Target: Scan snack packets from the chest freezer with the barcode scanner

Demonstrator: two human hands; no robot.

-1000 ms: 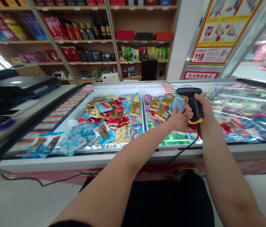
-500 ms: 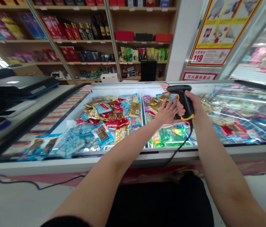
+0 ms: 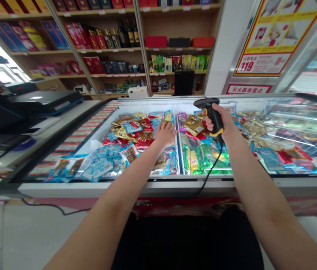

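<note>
My right hand (image 3: 223, 117) is wrapped round the grip of a black and yellow barcode scanner (image 3: 214, 117), held above the freezer's right-hand compartment. A black cable hangs from the scanner's handle. My left hand (image 3: 165, 134) reaches over the left compartment, fingers spread, on or just above a gold snack packet (image 3: 166, 123) that it mostly covers; contact is unclear. Beside it lie heaped red, gold and blue packets (image 3: 144, 135). Below the scanner are gold packets (image 3: 196, 127) and green packets (image 3: 203, 155).
A white divider (image 3: 178, 150) splits the chest freezer (image 3: 96, 187). Blue packets (image 3: 65, 168) rest on its left edge. Sliding glass (image 3: 301, 131) covers the right side. A counter with a dark device (image 3: 45, 101) stands left; stocked shelves (image 3: 99, 48) rise behind.
My left hand has moved left, away from the scanner, to the packets in the left compartment. My right hand still holds the scanner, and the view has shifted slightly.
</note>
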